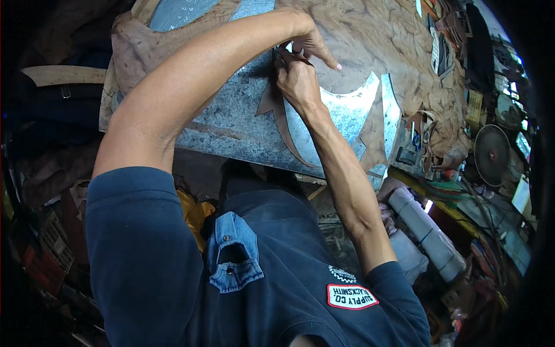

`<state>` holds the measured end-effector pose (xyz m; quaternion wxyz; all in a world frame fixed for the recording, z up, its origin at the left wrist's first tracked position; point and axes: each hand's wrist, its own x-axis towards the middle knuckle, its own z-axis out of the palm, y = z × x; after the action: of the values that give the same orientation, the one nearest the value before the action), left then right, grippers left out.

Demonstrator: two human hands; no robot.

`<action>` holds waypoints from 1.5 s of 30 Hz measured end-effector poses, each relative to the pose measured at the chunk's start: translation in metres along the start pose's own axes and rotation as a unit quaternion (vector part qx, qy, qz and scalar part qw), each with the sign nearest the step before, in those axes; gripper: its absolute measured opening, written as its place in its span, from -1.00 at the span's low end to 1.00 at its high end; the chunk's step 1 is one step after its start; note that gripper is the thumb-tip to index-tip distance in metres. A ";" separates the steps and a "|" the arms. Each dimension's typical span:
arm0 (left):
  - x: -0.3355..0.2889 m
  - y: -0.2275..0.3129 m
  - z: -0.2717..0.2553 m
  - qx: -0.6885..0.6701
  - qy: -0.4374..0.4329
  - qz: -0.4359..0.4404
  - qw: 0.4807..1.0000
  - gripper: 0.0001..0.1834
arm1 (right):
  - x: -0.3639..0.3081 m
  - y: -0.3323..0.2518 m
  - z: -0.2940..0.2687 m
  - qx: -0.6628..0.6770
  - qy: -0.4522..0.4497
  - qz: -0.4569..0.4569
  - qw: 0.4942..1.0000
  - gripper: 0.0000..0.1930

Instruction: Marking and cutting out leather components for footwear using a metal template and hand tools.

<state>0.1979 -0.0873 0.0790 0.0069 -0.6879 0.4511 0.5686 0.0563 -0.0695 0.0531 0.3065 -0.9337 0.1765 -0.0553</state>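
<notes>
Curling tight, the right hand [298,80] sits by the brown strip [281,118] and shiny metal [348,111]; I can't tell what it or the left hand [307,41] holds

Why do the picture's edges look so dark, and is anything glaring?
Head view: the corners fall to black around the round fisheye image; the curved metal template glares whitish; the far left is too dim to make out much.

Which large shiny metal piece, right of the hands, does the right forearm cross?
The broad piece with the scooped upper edge; the right forearm crosses it, while the narrow piece lies farther right.
</notes>
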 end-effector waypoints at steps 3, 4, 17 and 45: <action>-0.012 0.010 -0.010 0.063 -0.025 -0.001 0.998 0.35 | 0.004 0.005 0.001 -0.015 0.026 0.001 1.000 -0.64; -0.012 0.010 -0.011 0.081 -0.031 -0.004 0.996 0.34 | 0.005 0.003 0.001 -0.025 0.018 0.003 1.000 -0.64; -0.014 0.009 -0.005 0.077 0.013 0.010 0.997 0.28 | 0.004 -0.003 0.003 -0.038 0.017 0.025 0.999 -0.67; -0.049 -0.030 0.106 0.211 0.276 0.089 0.934 -0.73 | -0.106 -0.014 -0.036 0.032 -0.016 0.068 0.997 -0.72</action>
<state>0.1376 0.0161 0.0655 -0.0234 -0.7577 0.6039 0.2463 -0.0458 -0.0402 0.0912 0.3422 -0.9099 0.2331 -0.0244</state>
